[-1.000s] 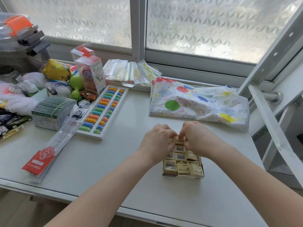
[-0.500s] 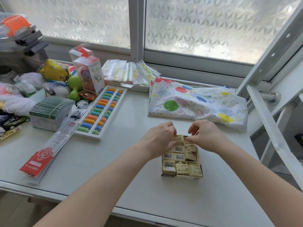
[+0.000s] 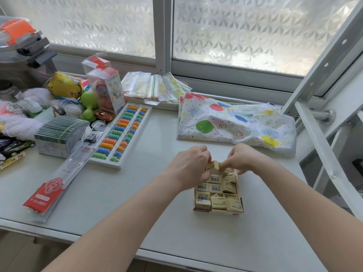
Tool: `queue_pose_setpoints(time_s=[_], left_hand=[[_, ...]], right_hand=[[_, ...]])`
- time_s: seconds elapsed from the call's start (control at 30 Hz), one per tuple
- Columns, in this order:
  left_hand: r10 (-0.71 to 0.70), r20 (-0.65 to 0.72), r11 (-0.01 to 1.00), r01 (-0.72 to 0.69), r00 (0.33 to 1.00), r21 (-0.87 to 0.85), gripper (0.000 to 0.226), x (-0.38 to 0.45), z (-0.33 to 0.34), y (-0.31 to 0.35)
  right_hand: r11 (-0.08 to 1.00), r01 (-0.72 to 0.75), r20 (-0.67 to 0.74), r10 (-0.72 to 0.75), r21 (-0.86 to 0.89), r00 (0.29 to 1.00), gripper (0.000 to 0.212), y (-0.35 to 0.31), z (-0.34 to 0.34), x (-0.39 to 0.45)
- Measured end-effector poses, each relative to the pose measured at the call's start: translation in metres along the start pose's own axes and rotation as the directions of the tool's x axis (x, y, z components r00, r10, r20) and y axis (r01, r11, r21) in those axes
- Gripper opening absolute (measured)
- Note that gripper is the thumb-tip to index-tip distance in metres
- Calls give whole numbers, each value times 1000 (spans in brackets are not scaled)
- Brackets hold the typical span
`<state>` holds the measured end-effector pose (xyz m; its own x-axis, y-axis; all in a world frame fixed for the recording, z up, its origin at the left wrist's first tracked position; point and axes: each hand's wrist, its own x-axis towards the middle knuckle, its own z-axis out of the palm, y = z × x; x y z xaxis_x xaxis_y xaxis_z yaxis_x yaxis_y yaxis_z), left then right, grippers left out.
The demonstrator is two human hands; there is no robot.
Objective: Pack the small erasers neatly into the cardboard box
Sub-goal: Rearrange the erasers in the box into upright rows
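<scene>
A small open cardboard box [image 3: 218,212] sits on the white table in front of me, filled with several cream wrapped erasers [image 3: 215,188], some showing barcodes. Over the box's far end, one eraser [image 3: 213,165] is raised and tilted. My left hand [image 3: 189,165] grips it from the left. My right hand [image 3: 240,159] pinches its right side with fingertips. The far row of the box is hidden under my hands.
A balloon-print bag [image 3: 235,124] lies behind the box. A colourful abacus [image 3: 121,134] and a red-labelled long packet [image 3: 59,179] lie to the left, with a card stack [image 3: 59,134], toys and a boxed toy [image 3: 107,91]. A metal frame [image 3: 322,122] stands right.
My hands have drawn slightly apart and lifted one eraser up out of the far end of the box; earlier they were pressed together low over it.
</scene>
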<state>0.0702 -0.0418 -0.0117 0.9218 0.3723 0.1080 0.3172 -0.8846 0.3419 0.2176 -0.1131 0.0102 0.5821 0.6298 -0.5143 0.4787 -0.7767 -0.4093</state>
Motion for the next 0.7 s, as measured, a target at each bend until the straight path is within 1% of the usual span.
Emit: queue_pose_setpoints(time_s=[0.13, 0.27, 0.4, 0.47, 0.57, 0.7], left_hand=[[-7, 46, 997, 3, 999, 82, 27, 10, -3, 8], [-20, 83, 989, 8, 996, 145, 24, 16, -5, 15], [-6, 81, 969, -14, 997, 246, 9, 21, -10, 25], [-2, 64, 978, -11, 998, 208, 16, 21, -8, 24], [11, 41, 999, -13, 999, 32, 22, 19, 1, 21], [-56, 12, 990, 57, 998, -131, 26, 17, 8, 15]], right_hand=[[986, 46, 61, -57, 161, 997, 26, 12, -7, 0], [955, 81, 73, -106, 286, 992, 22, 22, -6, 1], [922, 117, 90, -161, 368, 983, 18, 29, -4, 2], [906, 132, 105, -189, 402, 976, 17, 33, -3, 2], [878, 173, 94, -238, 447, 967, 15, 38, 0, 2], [838, 221, 50, -282, 499, 958, 14, 45, 4, 2]])
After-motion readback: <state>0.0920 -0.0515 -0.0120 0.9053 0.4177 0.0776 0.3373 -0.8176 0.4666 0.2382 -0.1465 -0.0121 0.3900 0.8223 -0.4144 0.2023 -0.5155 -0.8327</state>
